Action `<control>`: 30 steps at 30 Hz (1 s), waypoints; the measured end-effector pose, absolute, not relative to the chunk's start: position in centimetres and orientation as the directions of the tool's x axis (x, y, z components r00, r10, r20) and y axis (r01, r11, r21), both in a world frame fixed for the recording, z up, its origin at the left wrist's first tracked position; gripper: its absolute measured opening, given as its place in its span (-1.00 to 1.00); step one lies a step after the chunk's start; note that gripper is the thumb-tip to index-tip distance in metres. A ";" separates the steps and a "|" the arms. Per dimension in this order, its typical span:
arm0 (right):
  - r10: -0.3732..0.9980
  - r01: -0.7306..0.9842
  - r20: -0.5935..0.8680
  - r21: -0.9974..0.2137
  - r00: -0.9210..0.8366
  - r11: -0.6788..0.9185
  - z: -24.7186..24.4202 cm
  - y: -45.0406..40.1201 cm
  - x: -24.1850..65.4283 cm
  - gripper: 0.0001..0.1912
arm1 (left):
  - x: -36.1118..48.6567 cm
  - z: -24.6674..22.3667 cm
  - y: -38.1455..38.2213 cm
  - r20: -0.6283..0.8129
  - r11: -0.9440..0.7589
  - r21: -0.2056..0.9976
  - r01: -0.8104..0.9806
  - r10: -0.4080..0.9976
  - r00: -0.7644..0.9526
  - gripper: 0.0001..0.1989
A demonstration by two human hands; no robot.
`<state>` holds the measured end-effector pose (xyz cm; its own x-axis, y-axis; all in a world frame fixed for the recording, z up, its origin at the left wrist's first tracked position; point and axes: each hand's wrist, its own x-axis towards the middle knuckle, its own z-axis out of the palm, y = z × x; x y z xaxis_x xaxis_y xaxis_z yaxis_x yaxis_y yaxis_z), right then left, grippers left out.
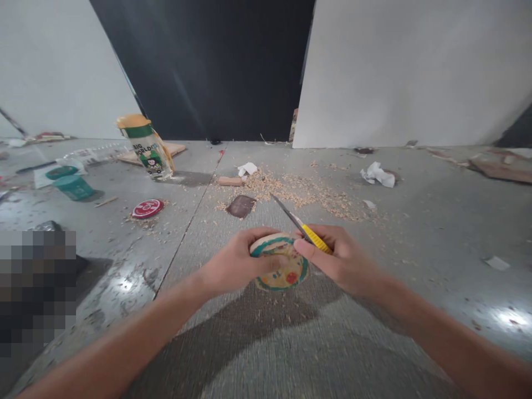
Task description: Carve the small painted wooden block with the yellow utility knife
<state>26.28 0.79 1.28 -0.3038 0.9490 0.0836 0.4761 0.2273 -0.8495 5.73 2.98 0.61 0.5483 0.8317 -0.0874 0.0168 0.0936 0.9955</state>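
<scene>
A round wooden piece (272, 281) with a teal ring, a yellowish face and a red spot is held low in the middle. My left hand (241, 260) grips its left side, thumb across the painted face. My right hand (338, 255) is closed around the yellow handle of a utility knife (313, 237), whose blade points up and to the left, beyond the piece. The right thumb rests at the upper right edge of the piece. Wood shavings (307, 191) lie scattered on the grey floor beyond both hands.
A tumbler with a yellow lid (147, 149) stands at the left, near a teal container (75, 187) and a red round lid (147, 208). A brown flat piece (241, 205), a small wood block (231, 181) and crumpled tissue (378, 175) lie ahead. Panels rise behind.
</scene>
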 end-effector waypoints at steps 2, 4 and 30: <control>0.943 0.485 0.074 -0.843 -0.324 0.233 1.1 0.8 26.3 -0.67 | 5.6 0.7 3.1 -0.112 0.075 0.993 0.086 0.796 0.595 -0.80; 0.936 0.493 0.064 -0.837 -0.346 0.239 1.0 0.7 26.4 -0.70 | 5.5 0.7 3.2 -0.123 0.082 0.992 0.094 0.779 0.615 -0.82; 0.928 0.836 0.116 -0.404 -0.355 0.371 2.2 -1.6 26.4 -0.66 | 5.6 0.8 2.6 0.011 0.004 1.000 -0.025 0.832 0.555 -0.78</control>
